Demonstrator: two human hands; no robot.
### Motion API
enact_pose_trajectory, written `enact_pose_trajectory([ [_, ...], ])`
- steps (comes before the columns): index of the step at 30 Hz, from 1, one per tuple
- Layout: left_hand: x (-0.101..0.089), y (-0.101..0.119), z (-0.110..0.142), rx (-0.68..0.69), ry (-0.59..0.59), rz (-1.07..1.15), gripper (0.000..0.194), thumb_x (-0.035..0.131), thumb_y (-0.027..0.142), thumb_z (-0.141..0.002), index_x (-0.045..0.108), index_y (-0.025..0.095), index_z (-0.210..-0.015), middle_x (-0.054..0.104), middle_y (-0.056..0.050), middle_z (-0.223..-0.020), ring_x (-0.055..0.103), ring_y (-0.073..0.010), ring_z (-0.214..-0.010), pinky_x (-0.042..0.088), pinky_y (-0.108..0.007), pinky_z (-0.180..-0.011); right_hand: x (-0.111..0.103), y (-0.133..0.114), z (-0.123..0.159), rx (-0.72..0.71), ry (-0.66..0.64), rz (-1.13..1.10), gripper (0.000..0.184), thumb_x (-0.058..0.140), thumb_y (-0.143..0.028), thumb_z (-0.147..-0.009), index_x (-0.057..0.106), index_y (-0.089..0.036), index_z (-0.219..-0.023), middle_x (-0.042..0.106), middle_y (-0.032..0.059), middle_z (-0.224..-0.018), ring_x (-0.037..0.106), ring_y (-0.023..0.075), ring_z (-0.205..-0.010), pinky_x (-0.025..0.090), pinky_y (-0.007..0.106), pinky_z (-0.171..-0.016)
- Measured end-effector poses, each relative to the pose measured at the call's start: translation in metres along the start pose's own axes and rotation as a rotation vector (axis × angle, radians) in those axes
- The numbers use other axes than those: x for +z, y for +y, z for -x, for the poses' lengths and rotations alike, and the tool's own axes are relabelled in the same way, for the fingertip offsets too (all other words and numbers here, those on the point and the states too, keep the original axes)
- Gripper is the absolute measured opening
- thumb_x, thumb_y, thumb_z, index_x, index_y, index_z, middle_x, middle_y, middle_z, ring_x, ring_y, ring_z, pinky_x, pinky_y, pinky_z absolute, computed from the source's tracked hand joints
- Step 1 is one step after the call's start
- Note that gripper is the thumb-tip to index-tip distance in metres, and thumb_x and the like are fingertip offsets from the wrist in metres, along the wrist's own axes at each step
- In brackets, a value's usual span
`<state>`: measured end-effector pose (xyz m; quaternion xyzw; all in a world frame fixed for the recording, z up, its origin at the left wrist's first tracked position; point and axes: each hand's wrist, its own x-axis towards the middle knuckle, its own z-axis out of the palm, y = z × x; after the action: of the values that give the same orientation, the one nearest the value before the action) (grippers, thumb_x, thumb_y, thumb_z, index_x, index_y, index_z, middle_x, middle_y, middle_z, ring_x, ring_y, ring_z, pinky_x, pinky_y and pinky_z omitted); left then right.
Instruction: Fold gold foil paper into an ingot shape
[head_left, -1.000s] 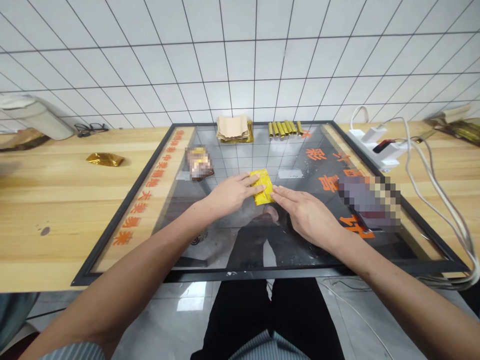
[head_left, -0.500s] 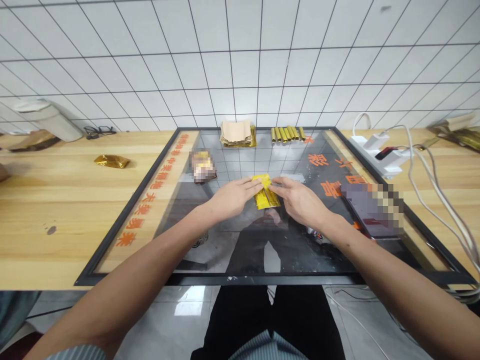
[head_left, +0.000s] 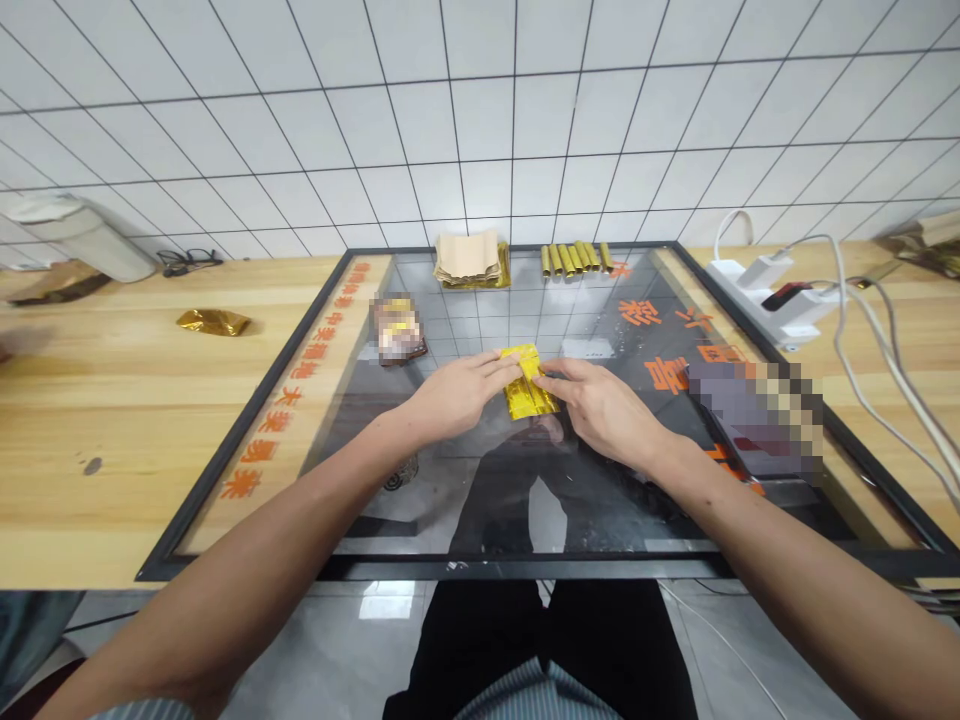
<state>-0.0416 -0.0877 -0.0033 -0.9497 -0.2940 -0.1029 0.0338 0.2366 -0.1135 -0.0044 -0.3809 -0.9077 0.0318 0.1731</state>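
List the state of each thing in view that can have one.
Gold foil sheet: creased, folded
Left hand: extended, touching the sheet
Right hand: touching the sheet
Gold tubes: rolled, lying in a row
Brown paper sheets: stacked
Gold foil wrapper: crumpled
Plugs: seated in power strip
Eyeglasses: folded or unfolded, unclear

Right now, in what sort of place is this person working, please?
Probably a small shop or workroom, though I cannot be sure: a wooden table stands against a white tiled wall, and on it lie a black-framed glass panel with orange lettering and a power strip.
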Motion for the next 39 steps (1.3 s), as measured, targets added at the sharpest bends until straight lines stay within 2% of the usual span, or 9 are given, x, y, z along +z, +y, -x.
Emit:
enact_pose_trajectory([
  [4, 0.000, -0.003, 0.001, 0.037, 0.001, 0.011, 0.061, 0.045, -0.003, -0.094, 0.061, 0.017, -0.149, 0.056, -0.014, -0.164, 0.049, -0.0238, -0.158, 0.044, -0.047, -0.130, -0.001, 0.001, 0.001, 0.000, 0.005, -0.018, 0.059, 0.044, 0.001, -0.094, 0.071, -0.016, -0.143, 0.066, 0.0160, -0.150, 0.065, 0.0298, -0.137, 0.055, 0.051, -0.116],
  [9, 0.002, -0.005, 0.001, 0.048, -0.010, 0.007, 0.061, 0.045, -0.003, -0.094, 0.061, 0.017, -0.149, 0.057, -0.015, -0.164, 0.047, -0.0241, -0.159, 0.043, -0.047, -0.130, -0.001, 0.000, 0.001, -0.007, 0.011, -0.023, 0.061, 0.043, 0.002, -0.094, 0.072, -0.019, -0.142, 0.068, 0.0141, -0.148, 0.067, 0.0282, -0.133, 0.055, 0.050, -0.115],
  [16, 0.000, -0.002, -0.002, 0.070, 0.001, 0.046, 0.064, 0.043, -0.007, -0.091, 0.061, 0.016, -0.148, 0.043, -0.015, -0.174, 0.042, -0.0234, -0.162, 0.043, -0.047, -0.129, -0.005, -0.005, 0.001, 0.003, -0.040, -0.025, 0.057, 0.045, 0.000, -0.096, 0.072, -0.018, -0.143, 0.065, 0.0172, -0.151, 0.065, 0.0310, -0.137, 0.056, 0.054, -0.113],
  [21, -0.001, -0.001, -0.002, 0.053, -0.002, 0.021, 0.062, 0.046, -0.005, -0.092, 0.063, 0.017, -0.148, 0.056, -0.012, -0.165, 0.053, -0.0263, -0.154, 0.045, -0.049, -0.127, -0.005, -0.005, 0.000, -0.008, -0.029, -0.048, 0.053, 0.047, -0.002, -0.099, 0.073, -0.020, -0.141, 0.068, 0.0150, -0.148, 0.068, 0.0286, -0.131, 0.057, 0.051, -0.111],
  [24, -0.001, 0.000, -0.002, 0.043, 0.016, 0.037, 0.061, 0.046, -0.004, -0.094, 0.062, 0.019, -0.149, 0.057, -0.010, -0.164, 0.047, -0.0277, -0.158, 0.042, -0.052, -0.130, -0.003, -0.006, 0.000, -0.022, -0.025, -0.050, 0.054, 0.046, 0.000, -0.098, 0.075, -0.021, -0.139, 0.070, 0.0135, -0.146, 0.069, 0.0278, -0.129, 0.058, 0.050, -0.111],
  [28, -0.002, 0.001, -0.004, 0.022, -0.014, 0.117, 0.062, 0.044, -0.005, -0.094, 0.061, 0.018, -0.149, 0.057, -0.011, -0.164, 0.050, -0.0234, -0.157, 0.041, -0.047, -0.131, -0.006, -0.008, -0.001, -0.044, -0.020, -0.045, 0.054, 0.046, 0.000, -0.097, 0.076, -0.021, -0.136, 0.073, 0.0117, -0.142, 0.071, 0.0266, -0.125, 0.058, 0.046, -0.111],
  [32, -0.003, 0.003, -0.006, 0.012, -0.009, 0.180, 0.060, 0.043, -0.005, -0.095, 0.061, 0.020, -0.146, 0.059, -0.013, -0.161, 0.056, -0.0231, -0.151, 0.047, -0.046, -0.126, -0.015, -0.004, -0.010, -0.028, -0.053, -0.035, 0.053, 0.046, 0.000, -0.094, 0.079, -0.021, -0.130, 0.076, 0.0098, -0.139, 0.074, 0.0260, -0.121, 0.059, 0.043, -0.109],
  [34, -0.004, 0.004, -0.006, 0.027, 0.003, 0.189, 0.057, 0.042, -0.004, -0.095, 0.062, 0.020, -0.143, 0.060, -0.013, -0.160, 0.057, -0.0241, -0.150, 0.049, -0.047, -0.123, -0.018, 0.001, -0.019, 0.028, -0.041, -0.016, 0.057, 0.045, -0.001, -0.094, 0.076, -0.021, -0.137, 0.073, 0.0087, -0.144, 0.073, 0.0260, -0.125, 0.060, 0.041, -0.107],
  [39, -0.006, 0.006, -0.005, 0.009, -0.005, 0.166, 0.047, 0.043, -0.003, -0.097, 0.065, 0.018, -0.133, 0.048, -0.015, -0.169, 0.055, -0.0257, -0.152, 0.051, -0.045, -0.121, -0.014, 0.014, -0.042, 0.050, -0.023, 0.057, 0.058, 0.045, -0.002, -0.094, 0.069, -0.013, -0.146, 0.066, 0.0156, -0.155, 0.065, 0.0280, -0.140, 0.053, 0.042, -0.118],
])
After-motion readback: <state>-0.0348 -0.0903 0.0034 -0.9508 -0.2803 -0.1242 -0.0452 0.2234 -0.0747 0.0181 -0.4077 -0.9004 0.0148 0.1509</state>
